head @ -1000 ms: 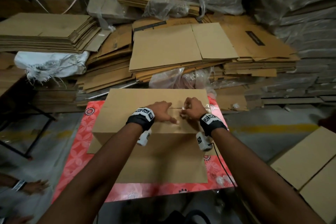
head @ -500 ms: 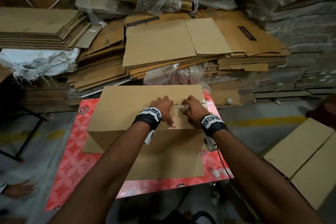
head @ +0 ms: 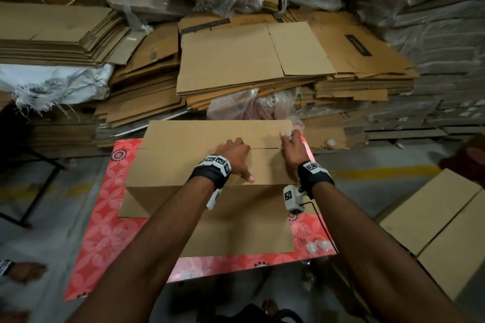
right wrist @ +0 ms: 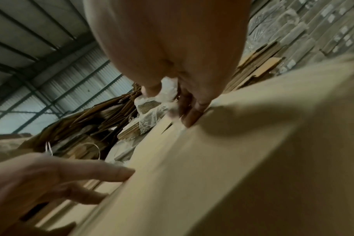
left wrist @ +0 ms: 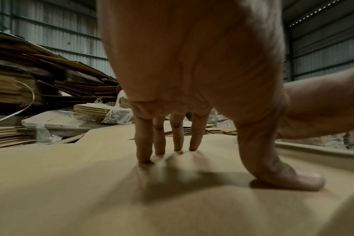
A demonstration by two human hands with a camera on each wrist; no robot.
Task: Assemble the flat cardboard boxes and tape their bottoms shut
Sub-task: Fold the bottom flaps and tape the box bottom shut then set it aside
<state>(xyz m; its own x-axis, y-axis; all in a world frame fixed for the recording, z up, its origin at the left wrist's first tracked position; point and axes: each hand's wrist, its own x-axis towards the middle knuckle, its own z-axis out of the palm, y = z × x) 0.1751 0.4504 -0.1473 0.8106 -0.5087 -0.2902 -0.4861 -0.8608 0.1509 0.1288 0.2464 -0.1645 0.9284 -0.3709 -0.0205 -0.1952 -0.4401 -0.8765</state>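
Vs. 0.5 s ago: right hand (head: 293, 148) now sliding out along the seam toward the 3 o'clock edge of the box (head: 183, 165), gap to left hand (head: 234, 152) widening; left hand staying put near seam centre.

Left hand: pressing down on the closed flaps, four fingers (left wrist: 160, 142) extended with tips touching cardboard, thumb (left wrist: 281, 172) splayed flat toward 5 o'clock. Gripping nothing.

Right hand: fingers curled round a crumpled clear wad (right wrist: 167, 91), looking like tape, fingertips dragging along the cardboard at the box's 2 o'clock corner. Blurred, so exact hold hard to tell.

Counting:
- 1 erected box, flaps closed on top, sitting at centre of the red floral table cover (head: 105, 231).
- 2 hands on it, 2 wrist straps.
- 1 flat cardboard sheet (head: 236, 238) lying under the box toward 6 o'clock.
- Several stacks of flat cartons (head: 231, 60) piling up at 12 o'clock; exact number unclear.
- 2 assembled boxes (head: 441, 231) sitting at 4 o'clock.
- 1 other hand (head: 25, 271) showing at 8 o'clock.
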